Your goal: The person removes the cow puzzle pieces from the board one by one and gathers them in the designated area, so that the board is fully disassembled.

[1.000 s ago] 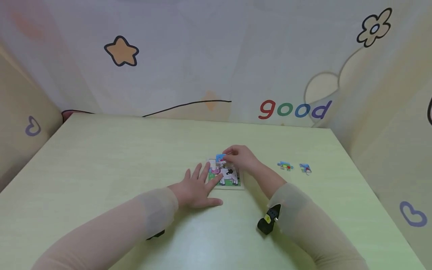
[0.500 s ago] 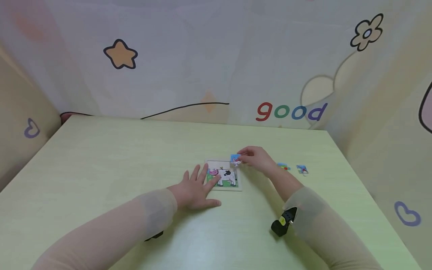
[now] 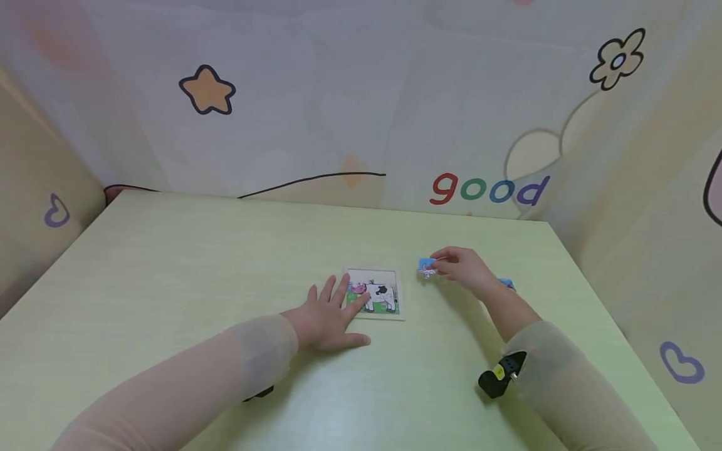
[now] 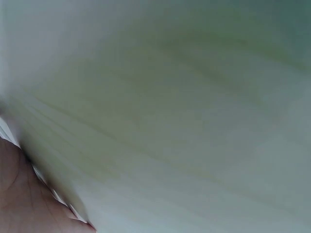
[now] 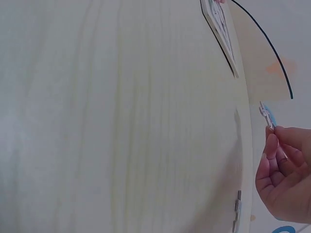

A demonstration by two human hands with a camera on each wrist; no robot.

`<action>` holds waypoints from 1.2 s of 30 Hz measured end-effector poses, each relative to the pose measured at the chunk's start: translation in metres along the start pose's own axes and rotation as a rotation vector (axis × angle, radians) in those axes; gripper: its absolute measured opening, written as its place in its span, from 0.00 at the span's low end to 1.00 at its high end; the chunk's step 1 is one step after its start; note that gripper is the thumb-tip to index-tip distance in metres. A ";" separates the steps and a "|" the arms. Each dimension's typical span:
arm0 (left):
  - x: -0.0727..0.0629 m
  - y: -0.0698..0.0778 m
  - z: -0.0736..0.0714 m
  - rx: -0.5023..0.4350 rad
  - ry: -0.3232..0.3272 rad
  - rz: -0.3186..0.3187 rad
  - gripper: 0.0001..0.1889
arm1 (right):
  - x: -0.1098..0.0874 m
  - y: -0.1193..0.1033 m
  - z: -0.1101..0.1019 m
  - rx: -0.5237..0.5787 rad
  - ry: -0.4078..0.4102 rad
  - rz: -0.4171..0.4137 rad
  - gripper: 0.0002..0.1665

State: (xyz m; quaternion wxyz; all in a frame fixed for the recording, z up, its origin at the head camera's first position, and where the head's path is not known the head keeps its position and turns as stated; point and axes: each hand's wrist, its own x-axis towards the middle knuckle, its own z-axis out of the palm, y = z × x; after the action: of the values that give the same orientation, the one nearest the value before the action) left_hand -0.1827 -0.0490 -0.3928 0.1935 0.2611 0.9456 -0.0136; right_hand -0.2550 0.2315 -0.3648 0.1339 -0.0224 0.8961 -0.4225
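Observation:
My left hand (image 3: 329,316) lies with straight, spread fingers over the left part of a cow puzzle board (image 3: 385,299). In the left wrist view, only part of that left hand (image 4: 34,204) shows in the lower left corner. To the right of the board, my right hand (image 3: 464,269) pinches a blue jigsaw piece (image 3: 426,267) between thumb and fingertips. The right wrist view shows the jigsaw piece (image 5: 267,115) edge-on, raised off the table. The upper strip of the board is bare, with the cow picture below it.
Another jigsaw piece (image 3: 506,284) peeks out behind my right wrist on the table (image 3: 225,250). Loose pieces (image 5: 237,211) also lie low in the right wrist view. A printed backdrop (image 3: 316,94) stands along the table's far edge.
My right hand has carried the pinched piece from over the board's top edge rightward, off the board, uncovering its upper strip. The left hand stays in place.

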 end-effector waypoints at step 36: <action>-0.008 0.033 -0.010 0.051 0.001 0.077 0.44 | -0.011 -0.025 0.055 -0.435 -0.129 -0.220 0.16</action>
State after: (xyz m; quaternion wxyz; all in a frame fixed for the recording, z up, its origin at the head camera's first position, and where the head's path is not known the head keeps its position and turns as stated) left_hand -0.1641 -0.0233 -0.3782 0.1866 0.3020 0.9344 -0.0301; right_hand -0.2318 0.1753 -0.3766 0.1361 -0.1748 0.9477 -0.2295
